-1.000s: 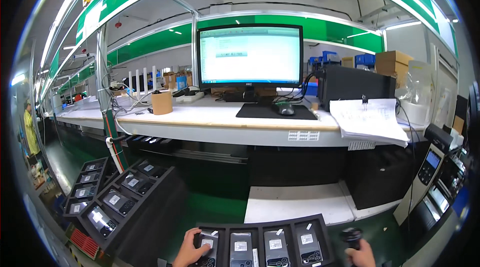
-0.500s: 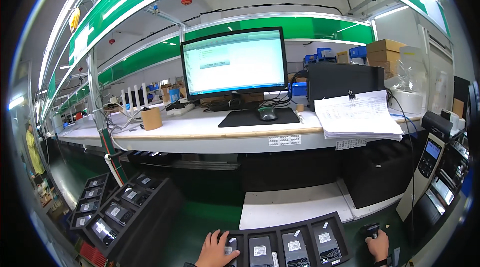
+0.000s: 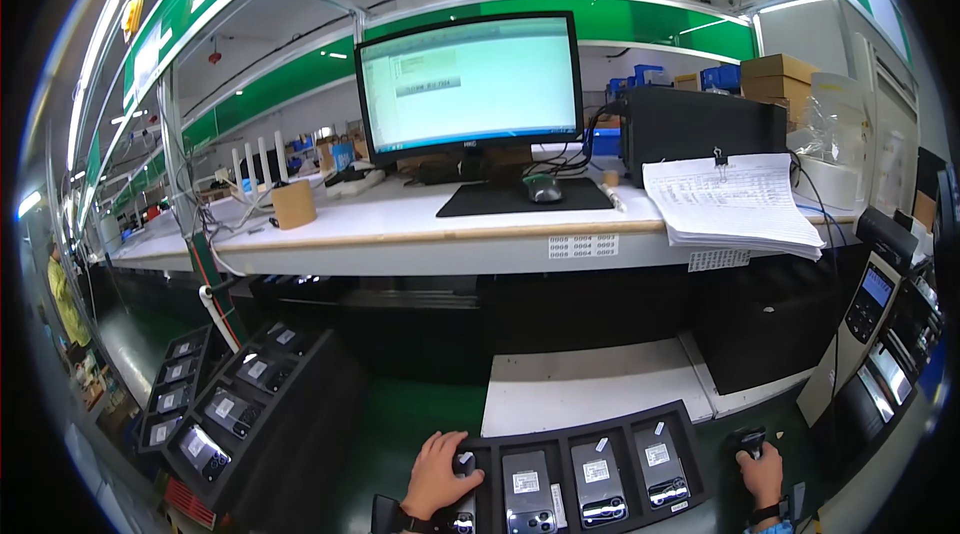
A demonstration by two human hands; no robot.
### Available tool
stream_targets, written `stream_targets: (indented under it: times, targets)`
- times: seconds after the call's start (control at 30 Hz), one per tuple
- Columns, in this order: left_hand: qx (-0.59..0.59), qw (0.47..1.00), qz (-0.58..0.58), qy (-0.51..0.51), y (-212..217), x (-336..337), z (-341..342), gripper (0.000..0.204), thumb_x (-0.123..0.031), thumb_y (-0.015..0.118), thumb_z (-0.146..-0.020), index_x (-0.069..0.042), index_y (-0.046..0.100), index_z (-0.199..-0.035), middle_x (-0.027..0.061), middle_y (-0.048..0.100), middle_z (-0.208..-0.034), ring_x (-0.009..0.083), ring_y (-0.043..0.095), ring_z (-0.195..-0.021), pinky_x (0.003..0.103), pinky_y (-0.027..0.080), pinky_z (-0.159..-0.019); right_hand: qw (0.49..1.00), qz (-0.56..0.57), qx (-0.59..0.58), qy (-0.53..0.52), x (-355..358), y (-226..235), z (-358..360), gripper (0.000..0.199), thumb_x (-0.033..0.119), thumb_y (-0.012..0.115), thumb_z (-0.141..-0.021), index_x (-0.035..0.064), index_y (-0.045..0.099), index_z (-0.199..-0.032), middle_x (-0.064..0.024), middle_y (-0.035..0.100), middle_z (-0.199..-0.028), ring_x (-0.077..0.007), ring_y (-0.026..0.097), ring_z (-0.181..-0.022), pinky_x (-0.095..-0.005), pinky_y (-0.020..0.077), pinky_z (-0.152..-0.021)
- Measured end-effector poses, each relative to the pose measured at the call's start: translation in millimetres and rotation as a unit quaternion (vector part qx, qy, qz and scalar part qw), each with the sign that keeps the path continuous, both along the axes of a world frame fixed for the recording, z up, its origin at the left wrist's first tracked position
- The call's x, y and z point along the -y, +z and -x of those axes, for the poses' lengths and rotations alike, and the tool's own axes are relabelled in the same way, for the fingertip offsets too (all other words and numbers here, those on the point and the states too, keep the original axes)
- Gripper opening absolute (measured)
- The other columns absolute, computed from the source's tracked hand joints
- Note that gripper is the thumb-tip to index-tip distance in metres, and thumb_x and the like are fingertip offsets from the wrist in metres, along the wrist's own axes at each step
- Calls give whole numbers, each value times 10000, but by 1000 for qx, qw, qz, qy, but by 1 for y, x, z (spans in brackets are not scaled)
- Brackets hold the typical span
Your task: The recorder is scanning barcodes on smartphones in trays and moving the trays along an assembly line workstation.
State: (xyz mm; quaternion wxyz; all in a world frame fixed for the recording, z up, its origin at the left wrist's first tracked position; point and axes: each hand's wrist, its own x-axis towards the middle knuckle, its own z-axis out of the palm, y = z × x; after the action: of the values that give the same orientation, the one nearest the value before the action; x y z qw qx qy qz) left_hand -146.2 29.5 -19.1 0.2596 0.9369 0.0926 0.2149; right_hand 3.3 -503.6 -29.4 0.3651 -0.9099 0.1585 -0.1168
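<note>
While our left hand (image 3: 437,479) rests open on the tray (image 3: 590,434)'s left end, phones (image 3: 596,479) lie just rightward. Our right hand (image 3: 765,474) seems closed round a dark scanner (image 3: 752,442), apart.

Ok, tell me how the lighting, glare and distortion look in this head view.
Head view: strong fisheye, so the white bench edge bows and a black vignette rings the frame. The monitor glows pale and washed out, and the ceiling strip lights blow out. The lower area is dimmer, yet the left hand, right hand and black phone tray stay reasonably sharp.
</note>
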Motion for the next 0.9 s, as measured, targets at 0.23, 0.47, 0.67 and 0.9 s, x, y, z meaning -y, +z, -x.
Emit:
stream_targets:
  times: [0.23,0.47,0.67,0.9]
  targets:
    - [138,953,267,-33,1,-8,7,558,-42,681,-805,6,572,-1350,162,690,-1236,256,633,-1199,345,445,-1071,999,-40,-3,24,-8,9,-1,329,234,735,-789,-48,666,-942,-201,721,-813,-377,719,-805,-442,545,-746]
    - [152,932,326,-48,-2,-11,3,496,4,617,-806,9,588,-1301,120,722,-1142,201,652,-1103,319,475,-1007,998,-40,22,32,9,-14,-14,304,207,732,-798,-56,669,-938,-156,708,-710,-283,713,-658,-399,544,-654]
    - [187,924,331,-30,-6,-8,6,444,11,642,-795,12,620,-1238,104,741,-1052,165,669,-1015,304,503,-944,1000,-23,5,21,7,-6,-6,320,222,753,-792,-57,670,-925,-152,718,-716,-266,726,-669,-401,553,-648]
    - [202,922,329,-10,-4,-10,11,432,10,662,-769,19,621,-1200,99,702,-1035,173,653,-1011,305,496,-955,997,16,29,68,20,-38,-20,257,180,755,-828,-44,646,-892,-108,690,-681,-184,679,-557,-331,534,-517]
